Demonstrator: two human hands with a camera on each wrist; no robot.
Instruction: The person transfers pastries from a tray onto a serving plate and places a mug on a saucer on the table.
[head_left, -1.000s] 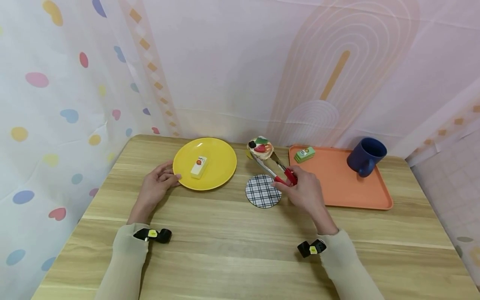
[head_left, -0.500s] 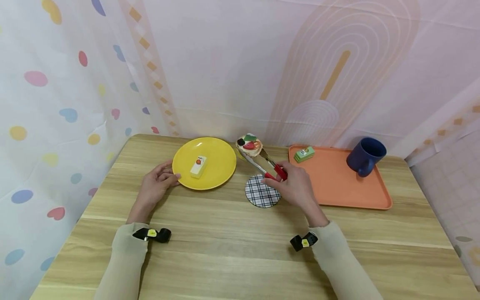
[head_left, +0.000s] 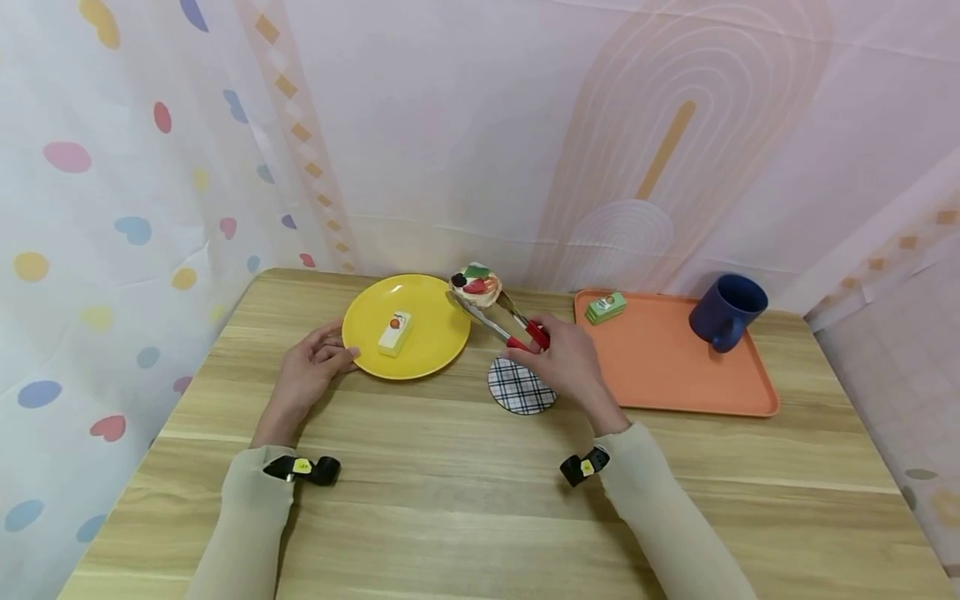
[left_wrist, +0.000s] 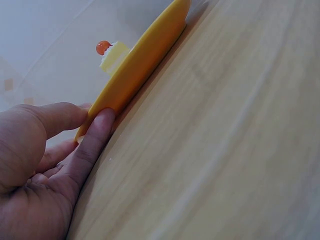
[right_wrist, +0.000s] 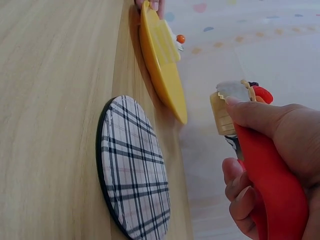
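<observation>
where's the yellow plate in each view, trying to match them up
Head: the plate lies left of centre, left hand at its rim.
Left wrist: upper middle, edge-on, slanting up to the right.
Right wrist: upper middle, slanting down to the right.
Shared landmark: the cake slice on it.

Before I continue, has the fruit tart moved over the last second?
Yes: in the head view, the fruit tart has shifted left, away from the orange tray, toward the yellow plate.
</observation>
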